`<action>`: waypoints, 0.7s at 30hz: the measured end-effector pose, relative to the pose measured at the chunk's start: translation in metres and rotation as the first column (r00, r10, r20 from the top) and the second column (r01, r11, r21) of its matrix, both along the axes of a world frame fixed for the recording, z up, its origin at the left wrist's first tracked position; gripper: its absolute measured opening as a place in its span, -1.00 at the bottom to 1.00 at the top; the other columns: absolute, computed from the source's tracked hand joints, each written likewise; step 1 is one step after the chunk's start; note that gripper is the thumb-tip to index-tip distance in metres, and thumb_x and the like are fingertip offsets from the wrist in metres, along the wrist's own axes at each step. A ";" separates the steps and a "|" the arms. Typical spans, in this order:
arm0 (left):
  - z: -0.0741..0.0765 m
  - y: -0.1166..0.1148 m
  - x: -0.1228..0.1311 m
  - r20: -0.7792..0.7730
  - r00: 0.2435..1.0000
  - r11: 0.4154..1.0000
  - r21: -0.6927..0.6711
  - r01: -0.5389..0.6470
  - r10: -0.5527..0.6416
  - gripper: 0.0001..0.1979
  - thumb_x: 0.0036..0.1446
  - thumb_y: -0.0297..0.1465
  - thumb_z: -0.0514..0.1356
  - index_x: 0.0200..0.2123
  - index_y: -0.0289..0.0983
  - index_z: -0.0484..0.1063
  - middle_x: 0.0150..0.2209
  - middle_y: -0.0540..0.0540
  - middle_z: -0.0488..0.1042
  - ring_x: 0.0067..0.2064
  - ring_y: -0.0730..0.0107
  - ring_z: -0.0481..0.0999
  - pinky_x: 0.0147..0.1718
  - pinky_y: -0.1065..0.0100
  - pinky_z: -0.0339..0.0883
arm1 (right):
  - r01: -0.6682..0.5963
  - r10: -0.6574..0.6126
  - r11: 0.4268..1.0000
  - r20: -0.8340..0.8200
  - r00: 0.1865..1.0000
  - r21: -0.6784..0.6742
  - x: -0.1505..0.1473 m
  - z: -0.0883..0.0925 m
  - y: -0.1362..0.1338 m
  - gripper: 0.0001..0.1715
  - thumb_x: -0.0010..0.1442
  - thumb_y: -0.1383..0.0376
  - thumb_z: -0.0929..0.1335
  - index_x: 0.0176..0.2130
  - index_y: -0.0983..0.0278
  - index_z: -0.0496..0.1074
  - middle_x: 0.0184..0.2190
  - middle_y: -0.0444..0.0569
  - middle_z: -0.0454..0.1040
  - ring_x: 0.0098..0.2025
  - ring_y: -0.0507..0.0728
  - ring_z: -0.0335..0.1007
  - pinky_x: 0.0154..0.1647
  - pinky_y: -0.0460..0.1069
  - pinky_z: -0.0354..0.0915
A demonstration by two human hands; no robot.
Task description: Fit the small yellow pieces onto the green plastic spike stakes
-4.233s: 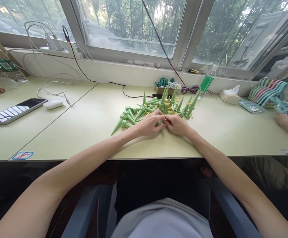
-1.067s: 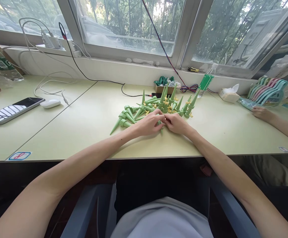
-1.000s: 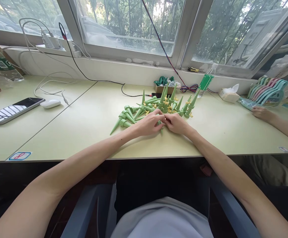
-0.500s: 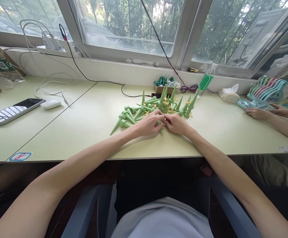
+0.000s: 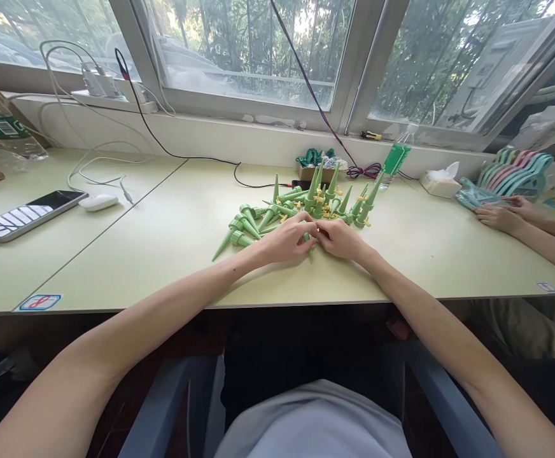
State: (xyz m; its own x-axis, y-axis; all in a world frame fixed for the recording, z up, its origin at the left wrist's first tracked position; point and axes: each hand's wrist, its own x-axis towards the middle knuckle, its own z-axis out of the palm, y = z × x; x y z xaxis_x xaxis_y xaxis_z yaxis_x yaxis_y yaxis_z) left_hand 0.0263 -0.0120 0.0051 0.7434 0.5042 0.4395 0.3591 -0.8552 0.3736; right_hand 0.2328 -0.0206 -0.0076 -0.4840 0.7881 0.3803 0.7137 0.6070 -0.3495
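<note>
Nothing has shifted: left hand (image 5: 287, 240) and right hand (image 5: 340, 239) still pinch one green plastic cone spike (image 5: 310, 249) between meeting fingertips, same piece in work; the heap of green spikes (image 5: 306, 202) lies just beyond.

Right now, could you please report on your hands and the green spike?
Left hand and right hand meet on one green spike. Spike pile just behind. Co-worker's hands far right, apart.

green pointed spike (image 5: 310, 248), mostly hidden, tip pointing nearward, just beside the spike pile (image 5: 277, 207).
</note>
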 end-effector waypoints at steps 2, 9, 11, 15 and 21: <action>0.000 0.000 0.000 0.000 1.000 1.000 -0.001 0.001 -0.001 -0.83 0.25 -0.41 0.12 -0.18 -0.29 0.50 -0.06 -0.16 0.38 -0.33 0.46 0.43 -0.18 0.27 0.41 | -0.004 0.004 1.000 -0.004 1.000 0.001 0.000 0.000 0.000 -0.82 0.26 0.43 0.24 -0.37 0.27 0.36 -0.43 -0.03 0.50 -0.42 0.09 0.37 -0.32 -0.05 0.17; 0.001 0.000 -0.001 0.019 1.000 1.000 0.002 -0.023 0.023 -0.85 0.24 -0.40 0.14 -0.20 -0.30 0.49 -0.06 -0.15 0.40 -0.39 0.50 0.40 -0.25 0.30 0.39 | -0.020 0.020 1.000 -0.020 1.000 0.014 0.000 -0.001 0.001 -0.80 0.29 0.41 0.24 -0.39 0.28 0.35 -0.45 -0.03 0.48 -0.44 0.07 0.33 -0.34 -0.05 0.15; 0.001 0.001 -0.001 0.027 0.999 1.000 0.007 -0.025 0.025 -0.85 0.24 -0.40 0.14 -0.20 -0.29 0.49 -0.05 -0.14 0.40 -0.42 0.53 0.38 -0.26 0.30 0.38 | -0.023 0.024 0.999 -0.022 0.999 0.022 0.001 -0.002 0.002 -0.79 0.30 0.40 0.24 -0.38 0.28 0.36 -0.45 -0.04 0.48 -0.45 0.07 0.31 -0.35 -0.05 0.14; 0.000 0.002 -0.001 0.040 0.999 1.000 0.016 -0.024 0.023 -0.87 0.24 -0.38 0.16 -0.22 -0.28 0.48 -0.05 -0.13 0.40 -0.44 0.55 0.36 -0.25 0.27 0.40 | -0.031 0.032 0.999 -0.024 0.999 0.038 0.002 -0.004 0.003 -0.76 0.30 0.39 0.23 -0.41 0.27 0.32 -0.47 -0.05 0.45 -0.46 0.05 0.27 -0.36 -0.05 0.11; 0.000 0.004 -0.001 0.069 0.997 1.000 -0.007 -0.027 0.028 -0.88 0.21 -0.41 0.18 -0.19 -0.27 0.47 0.02 -0.15 0.35 -0.42 0.55 0.39 -0.19 0.22 0.45 | -0.016 0.020 0.998 -0.070 0.997 0.062 0.002 -0.004 0.002 -0.68 0.34 0.34 0.21 -0.47 0.26 0.23 -0.56 -0.11 0.32 -0.52 0.01 0.14 -0.41 -0.06 0.05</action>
State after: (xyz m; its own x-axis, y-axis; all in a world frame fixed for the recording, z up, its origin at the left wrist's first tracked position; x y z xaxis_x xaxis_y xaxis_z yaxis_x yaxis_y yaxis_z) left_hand 0.0249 -0.0083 0.0052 0.6973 0.5268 0.4861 0.3558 -0.8431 0.4032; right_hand 0.2349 -0.0183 -0.0120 -0.4681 0.7535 0.4617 0.6776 0.6414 -0.3599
